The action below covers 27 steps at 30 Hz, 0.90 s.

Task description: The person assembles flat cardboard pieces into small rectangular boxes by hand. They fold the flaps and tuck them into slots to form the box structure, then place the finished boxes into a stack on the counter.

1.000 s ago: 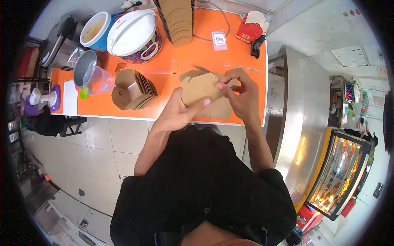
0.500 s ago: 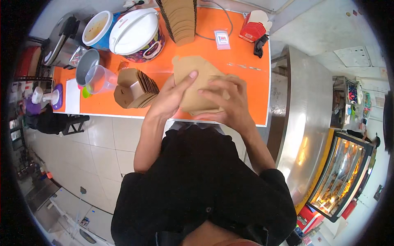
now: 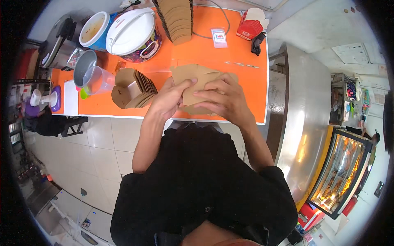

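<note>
Between my two hands is a brown cardboard food box, partly folded, over the near edge of the orange table. My left hand grips its left side, with the thumb lying on top of the card. The fingers of my right hand are bent over its right part; the thumb side is low near the bottom edge. My fingers hide part of the box's underside and right flap. Left of my left hand stands a nested stack of folded brown boxes, open side up.
A tall stack of brown card boxes stands at the back of the orange table. Beside it are a white-lidded tub, a blue bucket and a clear plastic jug. Red cartons sit back right; a steel counter stands right.
The box in my hands has been tipped lower and flatter, its far edge dropping nearer to me. My right hand has shifted slightly left across it. The view has moved a little.
</note>
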Motion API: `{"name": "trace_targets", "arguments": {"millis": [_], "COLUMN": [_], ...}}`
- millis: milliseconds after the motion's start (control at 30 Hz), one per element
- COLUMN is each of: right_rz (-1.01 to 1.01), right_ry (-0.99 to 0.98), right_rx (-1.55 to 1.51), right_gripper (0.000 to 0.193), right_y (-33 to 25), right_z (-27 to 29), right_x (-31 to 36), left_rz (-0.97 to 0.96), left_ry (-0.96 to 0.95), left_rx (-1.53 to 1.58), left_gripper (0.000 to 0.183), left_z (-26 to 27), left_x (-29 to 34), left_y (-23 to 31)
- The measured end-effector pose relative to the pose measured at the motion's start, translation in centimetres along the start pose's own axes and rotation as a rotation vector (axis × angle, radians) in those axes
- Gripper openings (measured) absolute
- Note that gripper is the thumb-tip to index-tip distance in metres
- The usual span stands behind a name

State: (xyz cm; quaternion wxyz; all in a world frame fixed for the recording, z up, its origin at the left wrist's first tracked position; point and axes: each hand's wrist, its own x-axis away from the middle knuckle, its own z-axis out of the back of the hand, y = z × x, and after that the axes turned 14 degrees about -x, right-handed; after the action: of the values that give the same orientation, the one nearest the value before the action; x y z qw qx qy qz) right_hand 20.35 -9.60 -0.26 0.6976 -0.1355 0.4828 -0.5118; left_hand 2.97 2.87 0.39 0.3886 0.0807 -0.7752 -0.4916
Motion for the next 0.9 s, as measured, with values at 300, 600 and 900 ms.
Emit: {"name": "trace_targets", "arguments": {"millis": [300,600,900], "right_rz": [-0.148,-0.486,-0.538], "right_ry": [0.172,0.538,0.555], "right_rx": [-0.132,-0.329,-0.345], "right_gripper": [0.016,0.013,0.012], "right_y": [0.5,-0.6,-1.9], "right_z": [-0.1,-3.0,-3.4], "right_x": [-0.2,-1.1,-1.8], "left_rz": [-0.398,-0.459,-0.472], "left_ry": [-0.102,0.030,0.117], "left_rx": [-0.242,-0.469,-0.287], "left_gripper": [0.047,0.036,0.041], "left_z": [0.3,-1.1,-2.4], "left_x": [1.3,0.5,0.6], "left_y": [-1.5,-2.0,-2.5]}}
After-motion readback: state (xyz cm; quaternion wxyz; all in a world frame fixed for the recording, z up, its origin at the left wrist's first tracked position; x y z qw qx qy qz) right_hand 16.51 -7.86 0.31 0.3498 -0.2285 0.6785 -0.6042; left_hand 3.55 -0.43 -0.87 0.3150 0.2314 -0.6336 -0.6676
